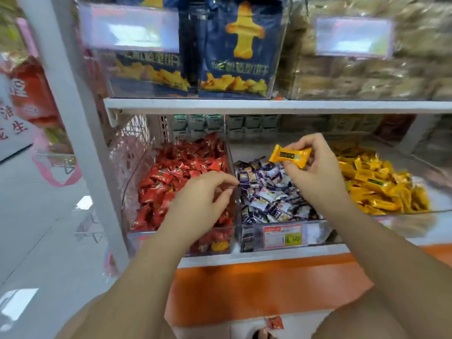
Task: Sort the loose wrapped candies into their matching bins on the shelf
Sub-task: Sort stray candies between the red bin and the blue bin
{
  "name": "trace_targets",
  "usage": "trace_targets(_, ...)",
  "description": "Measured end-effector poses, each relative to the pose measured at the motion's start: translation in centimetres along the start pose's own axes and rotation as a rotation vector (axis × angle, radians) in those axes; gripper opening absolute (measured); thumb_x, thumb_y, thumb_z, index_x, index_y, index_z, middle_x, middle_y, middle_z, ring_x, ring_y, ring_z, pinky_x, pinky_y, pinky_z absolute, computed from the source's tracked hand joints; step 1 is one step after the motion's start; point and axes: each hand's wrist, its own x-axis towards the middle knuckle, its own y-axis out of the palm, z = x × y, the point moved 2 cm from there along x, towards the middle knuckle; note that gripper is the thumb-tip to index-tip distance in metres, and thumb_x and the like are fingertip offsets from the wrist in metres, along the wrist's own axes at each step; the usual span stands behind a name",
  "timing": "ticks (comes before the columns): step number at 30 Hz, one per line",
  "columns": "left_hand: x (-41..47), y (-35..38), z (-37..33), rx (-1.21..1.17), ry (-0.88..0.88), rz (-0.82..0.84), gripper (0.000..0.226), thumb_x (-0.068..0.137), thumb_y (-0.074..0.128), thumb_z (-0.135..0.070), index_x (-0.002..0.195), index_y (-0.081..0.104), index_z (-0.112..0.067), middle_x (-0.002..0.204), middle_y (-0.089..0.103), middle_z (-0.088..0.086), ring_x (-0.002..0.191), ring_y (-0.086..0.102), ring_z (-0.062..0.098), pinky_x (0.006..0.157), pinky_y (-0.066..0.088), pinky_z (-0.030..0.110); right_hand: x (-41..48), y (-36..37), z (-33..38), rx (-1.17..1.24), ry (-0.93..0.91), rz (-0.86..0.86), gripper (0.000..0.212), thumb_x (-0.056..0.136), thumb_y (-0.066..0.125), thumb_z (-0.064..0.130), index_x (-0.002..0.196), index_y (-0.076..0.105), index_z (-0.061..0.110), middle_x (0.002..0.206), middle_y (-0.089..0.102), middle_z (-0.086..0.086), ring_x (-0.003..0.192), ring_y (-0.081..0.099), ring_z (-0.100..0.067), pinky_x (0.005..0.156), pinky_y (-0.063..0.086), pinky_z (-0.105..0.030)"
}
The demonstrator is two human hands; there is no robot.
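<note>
Above the middle bin of purple-and-white sweets, the right hand pinches a yellow candy by its wrapper, lifted clear as a stray, presumably bound for the yellow bin alongside; the left hand hovers loosely curled over the red bin, apparently empty.

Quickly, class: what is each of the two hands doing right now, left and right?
Left hand: open, fingers loosely curled, nothing visible in it.
Right hand: closed, pinching a yellow candy.
</note>
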Motion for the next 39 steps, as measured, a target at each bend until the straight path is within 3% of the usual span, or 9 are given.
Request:
trace_targets(6, 1.9, 3.6, -3.9, -0.009, 0.097, -0.005, 0.022, 0.093, 0.056, -0.016, 0.11, 0.065, -0.027, 0.102, 0.058, -0.02, 0.091, 0.057, 0.003, 0.083, 0.051, 0.03, 1.0, -7.7, -6.4, -0.327, 0.126, -0.263, 0.025, 0.084, 0.063, 0.005, 0.104, 0.051, 0.014, 0.083, 0.058, -0.006, 0.055, 0.044, -0.014, 0.051, 0.033, -0.023)
trace_targets(10, 1.7, 5.3, -4.9, 0.004, 0.182, -0.03, 0.021, 0.093, 0.056, -0.013, 0.107, 0.066, -0.025, 0.099, 0.056, -0.021, 0.09, 0.059, 0.005, 0.08, 0.051, 0.028, 0.7, -9.4, -8.5, -0.484, 0.193, -0.111, 0.042, 0.089, 0.062, 0.013, 0.129, 0.051, 0.012, 0.124, 0.057, -0.007, 0.104, 0.056, -0.028, 0.076, 0.037, -0.024)
trace_targets(12, 1.2, 6.1, -5.1, -0.006, 0.248, -0.032, 0.021, 0.092, 0.055, -0.011, 0.106, 0.067, -0.022, 0.098, 0.055, -0.021, 0.094, 0.058, 0.003, 0.082, 0.047, 0.019, 0.5, -9.3, -8.1, -0.462, 0.133, -0.118, 0.034, 0.089, 0.062, 0.011, 0.122, 0.057, 0.012, 0.12, 0.06, -0.005, 0.103, 0.056, -0.02, 0.081, 0.036, -0.019)
trace_targets(15, 0.0, 7.5, -5.5, -0.055, 0.325, 0.014, 0.022, 0.091, 0.051, -0.012, 0.105, 0.066, -0.02, 0.097, 0.06, -0.015, 0.091, 0.057, 0.002, 0.077, 0.043, 0.012, -0.8, -8.2, -6.6, -0.383, 0.021, -0.094, 0.015, 0.087, 0.062, 0.008, 0.095, 0.063, 0.02, 0.088, 0.064, 0.003, 0.078, 0.056, -0.01, 0.066, 0.04, -0.009)
trace_targets(20, -3.4, 11.2, -5.4, -0.147, 0.353, 0.102, 0.021, 0.09, 0.049, -0.01, 0.101, 0.066, -0.015, 0.094, 0.061, -0.006, 0.087, 0.054, 0.003, 0.075, 0.039, 0.011, -7.1, -5.3, -5.7, -0.241, -0.019, 0.045, 0.02, 0.079, 0.063, 0.001, 0.079, 0.061, 0.021, 0.065, 0.057, 0.013, 0.06, 0.052, -0.003, 0.057, 0.039, -0.007)
trace_targets(27, -9.9, 18.3, -0.6, -0.089, 0.2, 0.243, 0.016, 0.079, 0.052, -0.006, 0.085, 0.053, -0.022, 0.082, 0.055, -0.001, 0.072, 0.054, 0.018, 0.055, 0.042, 0.029, -15.3, 0.3, -9.0, -0.176, 0.326, 0.199, 0.021, 0.071, 0.061, 0.01, 0.065, 0.055, 0.029, 0.056, 0.056, 0.008, 0.053, 0.053, -0.007, 0.047, 0.04, -0.015)
trace_targets(32, -13.2, 22.6, 4.8, -0.076, -0.174, 0.509, 0.022, 0.09, 0.05, -0.01, 0.1, 0.064, -0.025, 0.098, 0.063, -0.005, 0.089, 0.06, 0.016, 0.075, 0.047, 0.031, -17.8, 4.2, -15.4, -0.308, 0.521, 0.274, 0.025, 0.071, 0.059, 0.008, 0.057, 0.049, 0.025, 0.056, 0.056, 0.008, 0.051, 0.05, -0.005, 0.047, 0.037, -0.015)
trace_targets(35, -14.2, 24.3, 7.4, -0.041, -0.342, 0.568, 0.021, 0.093, 0.05, -0.016, 0.104, 0.063, -0.028, 0.103, 0.066, -0.01, 0.092, 0.061, 0.011, 0.082, 0.05, 0.031, -21.1, 5.9, -21.1, -0.33, 0.758, 0.299, 0.022, 0.074, 0.059, 0.008, 0.055, 0.052, 0.019, 0.057, 0.059, 0.0, 0.05, 0.05, -0.014, 0.051, 0.044, -0.03)
trace_targets(39, -14.8, 26.9, 9.7, -0.023, -0.445, 0.669, 0.023, 0.096, 0.05, -0.02, 0.113, 0.061, -0.029, 0.105, 0.067, -0.009, 0.088, 0.06, 0.007, 0.077, 0.05, 0.025, -25.4, 7.0, -27.4, -0.467, 0.989, 0.405, 0.014, 0.087, 0.054, 0.02, 0.079, 0.066, 0.019, 0.083, 0.059, 0.003, 0.079, 0.055, -0.017, 0.07, 0.039, -0.022)
